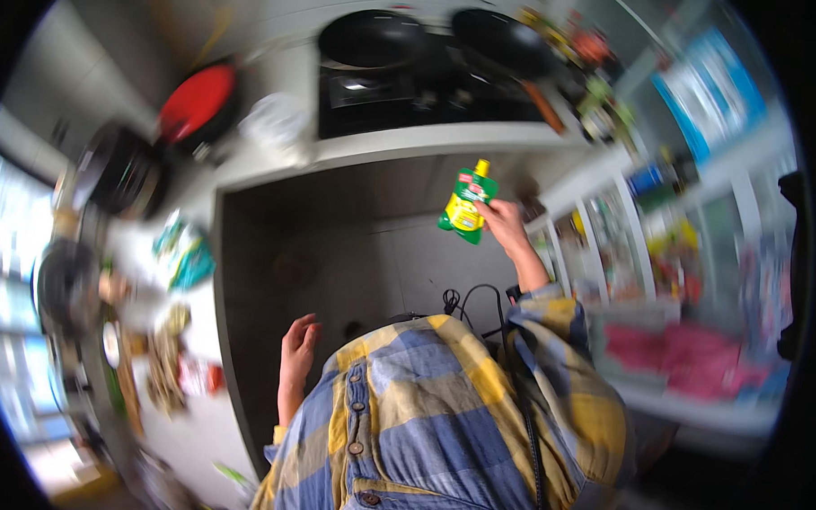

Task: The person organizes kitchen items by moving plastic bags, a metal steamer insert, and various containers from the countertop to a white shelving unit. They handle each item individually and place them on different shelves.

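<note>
A green and yellow spouted pouch [465,204] with a yellow cap is gripped at its right side by my right hand [505,225]. The pouch is nearly upright in the picture, cap towards the stove, and bears printed writing. It is held over the grey floor, apart from the counter and the shelves. My left hand [299,349] hangs beside my body with nothing in it, its fingers loosely bent and a little apart. The white counter on the left is nearest to it.
A black gas stove [366,108] carries a wok [372,38] and a pan [500,42] whose wooden handle [542,106] juts over the counter edge. Glass-fronted shelves [600,245] line the right. A teal package [184,254] lies on the left counter [196,419]. A black cable [474,298] trails near my body.
</note>
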`<state>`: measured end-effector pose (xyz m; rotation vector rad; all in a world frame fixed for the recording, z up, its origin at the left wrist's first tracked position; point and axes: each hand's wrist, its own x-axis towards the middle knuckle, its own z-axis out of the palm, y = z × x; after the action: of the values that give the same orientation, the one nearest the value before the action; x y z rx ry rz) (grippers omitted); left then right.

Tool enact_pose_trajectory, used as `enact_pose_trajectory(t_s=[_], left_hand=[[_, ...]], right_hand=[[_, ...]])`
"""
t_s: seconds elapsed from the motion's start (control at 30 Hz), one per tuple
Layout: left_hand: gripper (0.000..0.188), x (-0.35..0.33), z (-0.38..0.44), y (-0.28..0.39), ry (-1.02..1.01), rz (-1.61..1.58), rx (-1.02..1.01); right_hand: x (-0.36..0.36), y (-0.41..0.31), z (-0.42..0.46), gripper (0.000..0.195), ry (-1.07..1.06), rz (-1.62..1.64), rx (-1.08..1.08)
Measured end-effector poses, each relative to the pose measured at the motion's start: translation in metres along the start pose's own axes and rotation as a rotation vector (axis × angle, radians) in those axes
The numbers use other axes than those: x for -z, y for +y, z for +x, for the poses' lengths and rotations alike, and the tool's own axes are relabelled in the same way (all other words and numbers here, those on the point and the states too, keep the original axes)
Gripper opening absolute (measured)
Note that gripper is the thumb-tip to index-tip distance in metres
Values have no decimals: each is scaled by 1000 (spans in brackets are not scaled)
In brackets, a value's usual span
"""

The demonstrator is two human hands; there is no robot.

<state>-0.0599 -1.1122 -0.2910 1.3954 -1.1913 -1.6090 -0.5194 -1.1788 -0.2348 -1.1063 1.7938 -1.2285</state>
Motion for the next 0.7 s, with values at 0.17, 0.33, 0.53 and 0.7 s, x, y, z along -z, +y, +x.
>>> enact_pose_trajectory(t_s=[0.17, 0.33, 0.53, 0.7], left_hand=[[34, -22, 86, 36, -314, 140, 34], [35, -49, 163, 70, -596, 305, 4], [31, -86, 230, 85, -794, 420, -4], [28, -122, 257, 69, -920, 459, 59]], right_hand=[[76, 79, -47, 27, 285, 28, -320], [102, 158, -128, 29, 658, 30, -430], [94, 197, -203, 29, 1051, 224, -603], [112, 210, -220, 28, 1161, 214, -681]])
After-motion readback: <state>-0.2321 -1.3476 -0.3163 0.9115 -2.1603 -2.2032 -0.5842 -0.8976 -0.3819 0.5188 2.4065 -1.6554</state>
